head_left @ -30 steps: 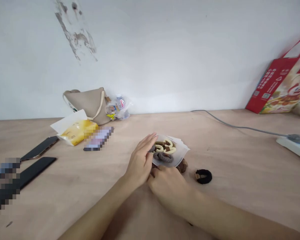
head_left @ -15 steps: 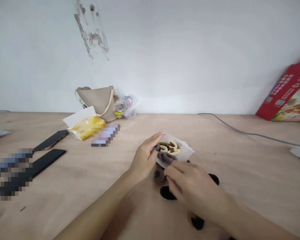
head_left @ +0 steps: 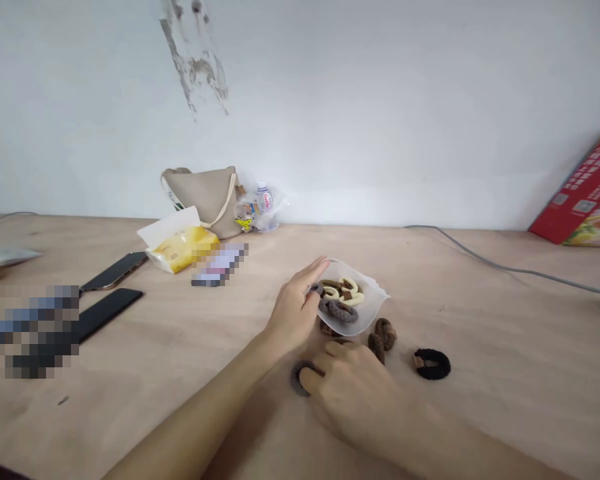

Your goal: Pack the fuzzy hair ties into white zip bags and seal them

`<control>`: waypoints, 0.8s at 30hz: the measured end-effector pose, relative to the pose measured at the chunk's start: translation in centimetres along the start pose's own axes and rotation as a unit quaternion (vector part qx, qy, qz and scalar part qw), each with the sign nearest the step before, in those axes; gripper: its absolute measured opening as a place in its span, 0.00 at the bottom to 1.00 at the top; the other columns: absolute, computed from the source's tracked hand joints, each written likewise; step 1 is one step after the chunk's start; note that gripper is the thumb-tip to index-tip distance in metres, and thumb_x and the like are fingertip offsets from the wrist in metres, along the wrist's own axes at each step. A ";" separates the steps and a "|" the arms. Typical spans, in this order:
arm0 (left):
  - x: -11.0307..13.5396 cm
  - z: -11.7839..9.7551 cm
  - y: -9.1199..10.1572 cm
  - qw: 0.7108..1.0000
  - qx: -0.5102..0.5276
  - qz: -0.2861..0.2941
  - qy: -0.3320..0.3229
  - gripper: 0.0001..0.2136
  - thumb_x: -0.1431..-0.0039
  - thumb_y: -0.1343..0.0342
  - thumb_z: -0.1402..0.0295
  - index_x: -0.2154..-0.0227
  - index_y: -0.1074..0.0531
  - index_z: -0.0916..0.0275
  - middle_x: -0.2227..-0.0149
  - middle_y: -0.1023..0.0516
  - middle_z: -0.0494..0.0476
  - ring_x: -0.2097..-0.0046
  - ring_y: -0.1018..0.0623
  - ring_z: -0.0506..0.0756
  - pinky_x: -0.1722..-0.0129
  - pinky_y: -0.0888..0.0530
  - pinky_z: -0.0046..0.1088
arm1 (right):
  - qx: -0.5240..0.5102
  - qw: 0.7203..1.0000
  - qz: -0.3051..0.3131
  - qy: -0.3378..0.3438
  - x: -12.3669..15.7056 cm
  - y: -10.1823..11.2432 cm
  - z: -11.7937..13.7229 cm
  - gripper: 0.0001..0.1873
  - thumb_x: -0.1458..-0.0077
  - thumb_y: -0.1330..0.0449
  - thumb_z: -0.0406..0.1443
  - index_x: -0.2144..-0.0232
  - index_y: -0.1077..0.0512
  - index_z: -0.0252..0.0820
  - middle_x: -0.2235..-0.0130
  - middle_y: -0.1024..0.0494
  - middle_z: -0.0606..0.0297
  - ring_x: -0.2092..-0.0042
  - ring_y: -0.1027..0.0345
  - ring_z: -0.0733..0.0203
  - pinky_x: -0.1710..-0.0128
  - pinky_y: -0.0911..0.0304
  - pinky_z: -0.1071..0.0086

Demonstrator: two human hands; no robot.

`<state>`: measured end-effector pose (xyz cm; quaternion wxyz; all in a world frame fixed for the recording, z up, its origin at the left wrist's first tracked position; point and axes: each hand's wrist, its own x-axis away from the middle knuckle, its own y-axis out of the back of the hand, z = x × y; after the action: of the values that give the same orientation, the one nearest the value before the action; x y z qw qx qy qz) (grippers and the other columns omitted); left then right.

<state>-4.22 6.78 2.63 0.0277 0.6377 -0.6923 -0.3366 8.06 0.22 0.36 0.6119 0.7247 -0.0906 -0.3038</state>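
My left hand [head_left: 294, 308] grips the left edge of a frosted plastic pouch [head_left: 373, 303], keeping its mouth spread toward me. Inside lie cream hair ties [head_left: 351, 299], brown ones and dark grey ones [head_left: 343, 311]. In front of the pouch, my right hand [head_left: 347, 383] is curled low over the table, its thumb and fingers at a grey hair tie [head_left: 300, 378]. Brown hair ties [head_left: 385, 335] rest between that hand and the pouch, partly hidden. To the right lies a black hair tie [head_left: 433, 365] with a tan band.
Phones [head_left: 113, 272] and a yellow tissue pack [head_left: 185, 248] lie on the left. By the wall stand a beige bag [head_left: 205, 197] and a clear bag with a bottle [head_left: 264, 200]. A grey cable [head_left: 473, 255] runs toward the right, near a red box [head_left: 575, 193].
My right hand has come down and left from the pouch's front edge to the table. Brown hair ties beside the pouch now show. The left hand keeps its hold; the view has shifted slightly.
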 end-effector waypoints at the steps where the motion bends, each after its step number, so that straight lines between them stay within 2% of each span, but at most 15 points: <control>1: 0.0 0.0 0.0 1.000 0.002 -0.002 -0.001 0.28 0.51 0.58 0.81 0.45 0.34 0.63 0.40 0.36 0.52 0.38 0.38 0.52 0.37 0.44 0.31 | 0.002 1.000 -0.009 0.004 0.1 0.1 0.0 0.05 0.51 0.40 0.30 0.76 0.32 0.42 0.75 0.26 0.69 0.74 0.36 0.62 0.78 0.50 0.67; 4: -0.1 0.0 0.3 1.000 -0.004 -0.010 -0.008 0.29 0.51 0.58 0.81 0.44 0.35 0.62 0.39 0.38 0.51 0.38 0.39 0.52 0.37 0.45 0.31 | 0.015 0.999 -0.046 -0.005 0.2 0.9 -1.0 0.05 0.50 0.41 0.30 0.76 0.32 0.43 0.75 0.26 0.71 0.74 0.36 0.64 0.76 0.49 0.68; 9: -0.2 0.2 0.6 0.999 -0.022 0.008 -0.023 0.30 0.51 0.58 0.81 0.43 0.37 0.60 0.38 0.40 0.50 0.38 0.40 0.53 0.37 0.45 0.34 | 0.070 0.979 -0.113 -0.152 0.4 3.1 -4.5 0.10 0.46 0.49 0.26 0.68 0.29 0.37 0.74 0.26 0.61 0.74 0.34 0.60 0.78 0.52 0.68; 11: -0.2 0.4 0.5 0.999 -0.023 0.007 -0.022 0.30 0.51 0.58 0.81 0.43 0.37 0.59 0.38 0.40 0.49 0.38 0.40 0.53 0.37 0.45 0.34 | 0.073 0.975 -0.127 -0.169 0.9 3.2 -4.4 0.12 0.46 0.50 0.25 0.63 0.28 0.37 0.73 0.25 0.61 0.74 0.34 0.60 0.77 0.50 0.68; 14: -0.2 0.5 0.4 0.999 -0.029 -0.007 -0.012 0.30 0.50 0.58 0.81 0.42 0.38 0.60 0.38 0.40 0.50 0.37 0.41 0.52 0.37 0.46 0.31 | 0.034 0.989 -0.103 -0.100 1.7 1.9 -2.1 0.10 0.46 0.47 0.28 0.64 0.27 0.42 0.70 0.23 0.66 0.71 0.33 0.61 0.73 0.43 0.69; 16: -0.3 0.5 0.3 0.999 -0.031 -0.024 -0.007 0.29 0.49 0.58 0.81 0.42 0.39 0.62 0.37 0.41 0.51 0.37 0.42 0.51 0.36 0.47 0.30 | 0.003 0.996 -0.071 -0.052 1.8 0.6 -0.3 0.09 0.45 0.44 0.36 0.62 0.27 0.41 0.59 0.22 0.64 0.62 0.31 0.58 0.64 0.38 0.67; 17: -0.3 0.4 0.3 0.999 -0.031 -0.035 -0.006 0.29 0.49 0.58 0.80 0.41 0.40 0.63 0.37 0.42 0.52 0.36 0.42 0.51 0.36 0.48 0.30 | -0.003 0.998 -0.052 -0.046 1.5 -0.1 0.2 0.14 0.44 0.44 0.40 0.58 0.28 0.40 0.53 0.24 0.61 0.55 0.33 0.55 0.57 0.38 0.64; 19: -0.4 0.3 0.4 0.998 -0.030 -0.056 -0.006 0.29 0.48 0.58 0.80 0.41 0.41 0.64 0.37 0.43 0.53 0.36 0.43 0.51 0.36 0.48 0.29 | 0.003 0.997 -0.017 -0.073 0.7 -1.2 0.4 0.26 0.42 0.47 0.48 0.50 0.32 0.35 0.45 0.31 0.55 0.45 0.41 0.48 0.46 0.46 0.56; 20: -0.4 0.3 0.5 0.997 -0.030 -0.066 -0.008 0.29 0.48 0.58 0.80 0.41 0.41 0.65 0.36 0.43 0.53 0.36 0.44 0.51 0.36 0.48 0.29 | 0.008 0.996 0.001 -0.094 0.2 -1.5 0.1 0.29 0.42 0.49 0.49 0.47 0.33 0.34 0.43 0.33 0.52 0.42 0.44 0.46 0.43 0.50 0.52; 22: -0.5 0.4 0.7 0.996 -0.031 -0.084 -0.009 0.29 0.47 0.58 0.79 0.40 0.42 0.64 0.36 0.43 0.52 0.36 0.45 0.51 0.36 0.48 0.29 | 0.017 0.990 0.028 -0.140 -0.4 -1.8 -0.9 0.30 0.41 0.50 0.50 0.46 0.34 0.33 0.43 0.33 0.48 0.42 0.45 0.42 0.43 0.54 0.45; 24: -0.6 0.6 0.8 0.995 -0.032 -0.092 -0.007 0.29 0.48 0.58 0.79 0.40 0.42 0.64 0.36 0.43 0.52 0.35 0.45 0.52 0.37 0.48 0.29 | 0.026 0.982 0.037 -0.184 -0.3 -1.7 -2.0 0.29 0.41 0.50 0.49 0.47 0.33 0.32 0.45 0.31 0.45 0.44 0.42 0.38 0.45 0.52 0.42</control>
<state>-5.05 7.51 2.78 0.0126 0.6949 -0.6201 -0.3640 8.47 2.44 -1.03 0.5764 0.6685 -0.2366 -0.4062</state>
